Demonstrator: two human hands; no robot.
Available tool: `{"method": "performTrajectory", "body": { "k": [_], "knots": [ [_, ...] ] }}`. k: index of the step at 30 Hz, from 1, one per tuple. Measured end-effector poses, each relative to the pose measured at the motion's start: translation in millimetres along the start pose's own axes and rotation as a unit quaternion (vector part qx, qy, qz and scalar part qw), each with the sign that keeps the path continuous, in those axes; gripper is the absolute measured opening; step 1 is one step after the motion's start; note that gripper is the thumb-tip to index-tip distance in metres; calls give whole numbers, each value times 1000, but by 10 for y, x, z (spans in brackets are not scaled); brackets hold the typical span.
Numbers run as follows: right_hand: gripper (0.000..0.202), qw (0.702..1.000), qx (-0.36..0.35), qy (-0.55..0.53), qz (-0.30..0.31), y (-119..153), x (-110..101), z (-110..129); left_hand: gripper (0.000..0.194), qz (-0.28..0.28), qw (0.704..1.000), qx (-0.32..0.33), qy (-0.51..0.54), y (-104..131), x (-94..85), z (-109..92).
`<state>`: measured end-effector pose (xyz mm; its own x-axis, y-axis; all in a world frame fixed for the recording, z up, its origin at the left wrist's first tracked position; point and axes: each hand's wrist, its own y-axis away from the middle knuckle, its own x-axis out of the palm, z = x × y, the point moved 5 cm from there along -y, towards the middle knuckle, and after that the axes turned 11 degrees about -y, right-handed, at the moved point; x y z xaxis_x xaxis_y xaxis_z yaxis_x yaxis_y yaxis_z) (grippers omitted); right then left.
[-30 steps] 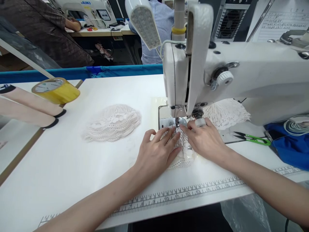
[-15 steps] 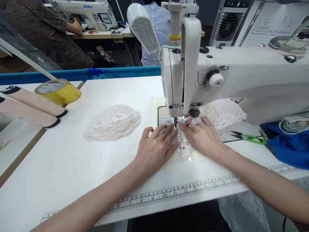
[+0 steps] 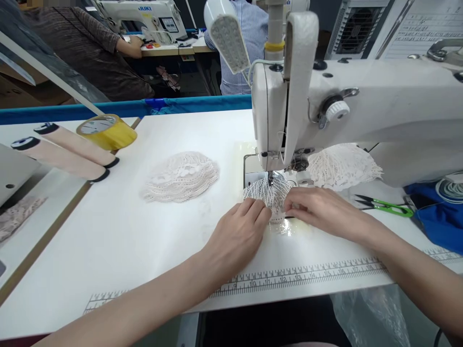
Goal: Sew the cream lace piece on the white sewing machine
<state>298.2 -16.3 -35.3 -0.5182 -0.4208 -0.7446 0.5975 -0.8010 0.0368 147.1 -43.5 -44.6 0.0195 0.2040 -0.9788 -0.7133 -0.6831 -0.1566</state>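
Drawing back toward the front edge of the table (image 3: pixel 173 241), my left hand (image 3: pixel 237 233) is curling, its pinch hidden; my right hand (image 3: pixel 321 209) is pinching the right side of the lace piece (image 3: pixel 265 193). Lying at the presser foot (image 3: pixel 270 179), it's seeming light, limp, snag-prone, needing gentle edge holds.

White lace piece (image 3: pixel 265 193), flat under presser foot (image 3: pixel 270 179).
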Motion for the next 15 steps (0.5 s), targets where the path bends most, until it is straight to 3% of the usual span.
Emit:
{"method": "performTrajectory", "body": {
  "k": [3,8,10,15],
  "knots": [
    [18,997,31,-49,-43,-4,-24,-30,27,-1,999,-34,12,-139,97,80],
    [20,997,-4,-10,-75,-20,-5,-20,29,17,974,-120,194,-259,56,305],
    [17,993,-35,27,-110,-22,0,-14,27,28,966,-111,232,-283,3,345],
    [22,951,-101,70,-282,8,-73,2,21,83,958,-52,271,-377,5,429]
  ]
}}
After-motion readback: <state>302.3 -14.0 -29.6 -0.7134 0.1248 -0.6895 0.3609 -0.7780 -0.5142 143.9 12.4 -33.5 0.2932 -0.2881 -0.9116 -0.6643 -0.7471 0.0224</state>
